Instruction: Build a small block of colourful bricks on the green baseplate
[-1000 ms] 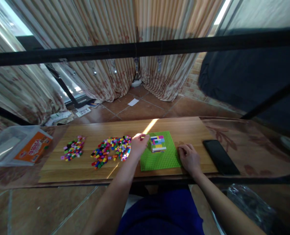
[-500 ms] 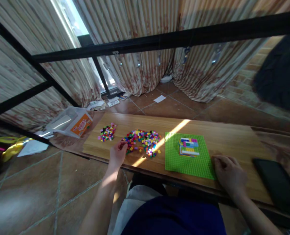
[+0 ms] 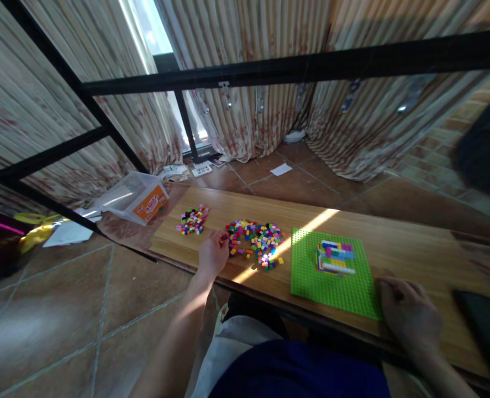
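Note:
My left hand (image 3: 214, 252) is at the left edge of a spread pile of small colourful toy bricks (image 3: 265, 239). Its thumb and fingers are pinched together, and what lies between them is too small to make out. To the right of the pile is a green studded baseplate (image 3: 306, 276), bearing a low block of stacked bricks (image 3: 336, 257) in white, blue, purple and yellow. My right hand (image 3: 410, 312) rests on the table by the baseplate's right edge, fingers curled in; their inner side is hidden.
A smaller brick pile (image 3: 193, 220) lies farther left on the wooden table (image 3: 236, 203). Beyond it stands a clear plastic box (image 3: 131, 199) with an orange label. A dark flat object (image 3: 483, 326) lies at the right end. A black metal bar (image 3: 269, 72) crosses before the curtains.
The view has shifted, so everything sits farther right in the picture. My left fingers have moved slightly over the pile's left edge. My right hand stays beside the baseplate.

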Motion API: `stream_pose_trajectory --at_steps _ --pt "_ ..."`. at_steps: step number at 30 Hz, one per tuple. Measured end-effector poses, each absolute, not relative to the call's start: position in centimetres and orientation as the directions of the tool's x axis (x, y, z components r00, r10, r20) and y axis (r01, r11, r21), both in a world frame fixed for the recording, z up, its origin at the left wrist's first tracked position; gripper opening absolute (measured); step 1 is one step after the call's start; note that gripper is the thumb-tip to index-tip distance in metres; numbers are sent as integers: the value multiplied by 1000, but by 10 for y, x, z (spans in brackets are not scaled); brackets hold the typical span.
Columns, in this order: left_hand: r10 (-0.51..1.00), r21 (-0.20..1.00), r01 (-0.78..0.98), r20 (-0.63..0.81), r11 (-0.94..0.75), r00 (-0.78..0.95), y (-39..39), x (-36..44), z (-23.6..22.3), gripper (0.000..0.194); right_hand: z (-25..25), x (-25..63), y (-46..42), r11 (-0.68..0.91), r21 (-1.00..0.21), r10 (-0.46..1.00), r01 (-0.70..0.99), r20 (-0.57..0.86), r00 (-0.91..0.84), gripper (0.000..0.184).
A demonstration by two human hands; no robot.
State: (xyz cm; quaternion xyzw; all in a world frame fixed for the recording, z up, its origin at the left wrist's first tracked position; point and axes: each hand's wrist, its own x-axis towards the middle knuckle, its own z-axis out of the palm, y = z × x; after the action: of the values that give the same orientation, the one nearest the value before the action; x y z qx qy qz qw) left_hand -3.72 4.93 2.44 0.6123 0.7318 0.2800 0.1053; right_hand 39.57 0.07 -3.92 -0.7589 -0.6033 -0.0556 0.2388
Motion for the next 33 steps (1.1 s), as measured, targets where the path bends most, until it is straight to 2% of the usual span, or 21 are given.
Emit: stream_pose_trajectory --at_steps 6,9,17,21,24,26,29,31,33 --pt "985 340 940 150 33 -89 81 -20 31 23 -40 395 1 -166 -286 884 944 380 271 29" --pt "987 278 961 149 15 -59 89 -13 27 23 -40 395 2 -163 -278 884 947 385 265 29" --pt "991 231 973 126 13 -43 100 -14 19 24 -41 395 2 -155 -277 884 948 389 259 29" --pt "990 247 969 140 -13 -22 102 -14 22 20 -40 395 2 -143 -283 881 948 400 252 28" --pt "981 376 926 187 -27 -47 100 -12 24 17 -39 393 3 -139 -284 885 949 395 248 29" --pt "978 580 815 173 -5 -118 97 -8 26 15 -38 392 3 -144 -284 882 948 397 253 30" --pt "977 897 433 6 89 -215 90 0 31 13 -38 391 4 -153 -295 875 943 403 268 30" --pt "972 976 151 -126 157 -196 83 7 36 18 -39 391 4 -153 -306 876 940 398 272 31" --pt "967 979 -33 -206 203 -149 76 14 42 22 -39 391 4 -147 -316 880 937 391 270 31"
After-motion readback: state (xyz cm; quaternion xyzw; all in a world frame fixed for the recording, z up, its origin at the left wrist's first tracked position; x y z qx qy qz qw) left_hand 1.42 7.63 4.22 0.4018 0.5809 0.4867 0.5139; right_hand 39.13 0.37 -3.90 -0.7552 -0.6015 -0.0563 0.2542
